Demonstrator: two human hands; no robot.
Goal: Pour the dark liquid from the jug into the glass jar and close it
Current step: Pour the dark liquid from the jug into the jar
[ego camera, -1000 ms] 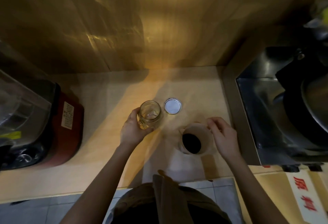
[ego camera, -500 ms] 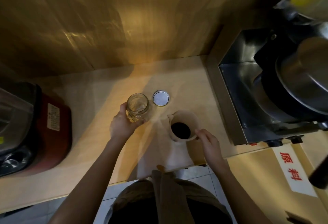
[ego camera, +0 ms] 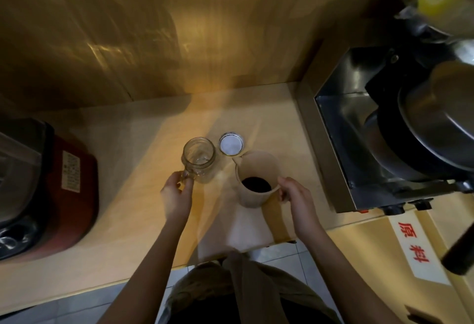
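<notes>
Empty glass jar (ego camera: 198,159) steadied at handle by left hand (ego camera: 177,195); fragile, slippery. Jug (ego camera: 256,177) gripped at handle by right hand (ego camera: 297,195); liquid-weighted, slosh expected.

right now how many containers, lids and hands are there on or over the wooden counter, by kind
glass jar: 1
jug with dark liquid: 1
lid: 1
hands: 2, left hand at the jar, right hand at the jug
total: 5

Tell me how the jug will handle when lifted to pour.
The jug looks rigid and holds only a shallow pool of dark liquid, so it is probably light. The right hand is at its near side; a steep tilt seems needed.
</notes>
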